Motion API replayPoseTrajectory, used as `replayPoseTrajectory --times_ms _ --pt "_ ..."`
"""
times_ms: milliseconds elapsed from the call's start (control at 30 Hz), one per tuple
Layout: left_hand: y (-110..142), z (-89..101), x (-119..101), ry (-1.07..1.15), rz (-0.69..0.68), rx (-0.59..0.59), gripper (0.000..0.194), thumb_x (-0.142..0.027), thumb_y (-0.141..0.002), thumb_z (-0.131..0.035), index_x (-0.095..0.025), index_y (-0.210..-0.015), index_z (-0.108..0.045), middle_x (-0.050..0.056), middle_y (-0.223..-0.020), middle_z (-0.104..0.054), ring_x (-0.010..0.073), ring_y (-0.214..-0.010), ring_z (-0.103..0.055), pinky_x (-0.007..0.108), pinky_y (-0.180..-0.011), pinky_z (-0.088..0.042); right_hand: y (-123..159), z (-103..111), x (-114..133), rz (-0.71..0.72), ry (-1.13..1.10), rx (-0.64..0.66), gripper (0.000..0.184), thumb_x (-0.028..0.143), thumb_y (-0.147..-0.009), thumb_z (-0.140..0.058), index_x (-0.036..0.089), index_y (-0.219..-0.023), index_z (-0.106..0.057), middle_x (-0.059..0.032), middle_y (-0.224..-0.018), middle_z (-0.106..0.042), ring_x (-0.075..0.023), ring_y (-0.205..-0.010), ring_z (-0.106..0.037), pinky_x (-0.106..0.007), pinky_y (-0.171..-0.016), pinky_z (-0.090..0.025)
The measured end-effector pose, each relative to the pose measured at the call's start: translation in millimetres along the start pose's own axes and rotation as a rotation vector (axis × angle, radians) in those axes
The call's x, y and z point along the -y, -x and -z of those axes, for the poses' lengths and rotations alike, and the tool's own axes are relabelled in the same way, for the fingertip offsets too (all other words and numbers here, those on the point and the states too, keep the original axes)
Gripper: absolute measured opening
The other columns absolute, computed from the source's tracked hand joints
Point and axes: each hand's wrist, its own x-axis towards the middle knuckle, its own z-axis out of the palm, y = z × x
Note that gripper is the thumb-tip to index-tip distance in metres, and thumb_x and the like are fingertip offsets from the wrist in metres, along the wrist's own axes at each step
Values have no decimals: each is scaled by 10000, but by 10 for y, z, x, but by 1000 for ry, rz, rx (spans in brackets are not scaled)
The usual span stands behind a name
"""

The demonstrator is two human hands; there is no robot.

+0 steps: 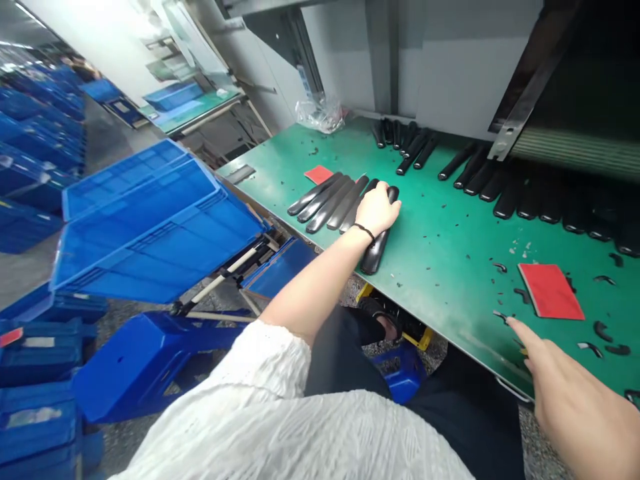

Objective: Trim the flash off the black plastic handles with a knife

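The left hand (379, 208) is closed on the upper part of a black bar (373, 257), with the fingers bent over it. This bar lies on the green table (420, 267), near its front edge, at the right end of a slanted row of bars (325, 203). The right hand (565, 380) is at the front edge, near the red pad (550, 291). Its index finger points forward; a small metal tip (500, 315) is just beyond it and a yellow piece (523, 351) is under it. I cannot tell how its other fingers grip.

About the containers: a big blue crate (150, 233) stands tilted beside the table, and what it holds is not clear to me. Below the table, a yellow crate (425, 338) has dark things inside, partly hidden by a foot. At lower left there are stacked blue boxes (40, 400), and a red card (11, 337) lies on one of them. Another blue bin (175, 97) stands on the far bench (200, 110). A clear bag (320, 115) sits at the back corner of the green table; its content is too blurred to name. More black bars (505, 200) lie along the back.
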Motion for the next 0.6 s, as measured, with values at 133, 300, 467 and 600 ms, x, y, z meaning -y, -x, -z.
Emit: replayPoseTrajectory --times_ms 133,300,467,600 --pt "-361 -86 -95 -218 -95 111 325 -351 -930 -620 -103 -1125 -700 216 -1199 -696 313 -1123 -663 396 -1015 -502 -140 126 -232 -19 102 93 878 -10 -806 -407 319 -1617 -343 -88 -1055 -739 -224 -769 -716 -303 -510 -466" --pt "-797 -226 180 -268 -200 150 407 -391 -887 -619 -59 -1091 -733 257 -1174 -658 420 -1207 -598 532 -1104 -450 -896 471 -885 -229 228 117 394 283 -1007 -474 220 -1382 -575 -86 -1058 -725 -199 -701 -651 -309 -545 -391" --pt "-1077 -298 490 -448 -327 103 580 -529 -924 -534 -46 -1211 -676 227 -1169 -632 400 -1143 -604 496 -1047 -488 -1978 780 -2054 -464 373 -230 416 331 -941 -593 200 -1335 -620 -155 -1180 -676 -260 -846 -617 -349 -662 -364" --pt "-867 -228 331 -370 -384 -17 601 -545 -953 -489 -58 -1270 -642 240 -1193 -615 412 -1174 -579 518 -1045 -483 -2610 811 -2634 -359 482 -221 423 196 -877 -577 194 -1289 -675 -158 -1253 -646 -186 -742 -532 -337 -643 -287"
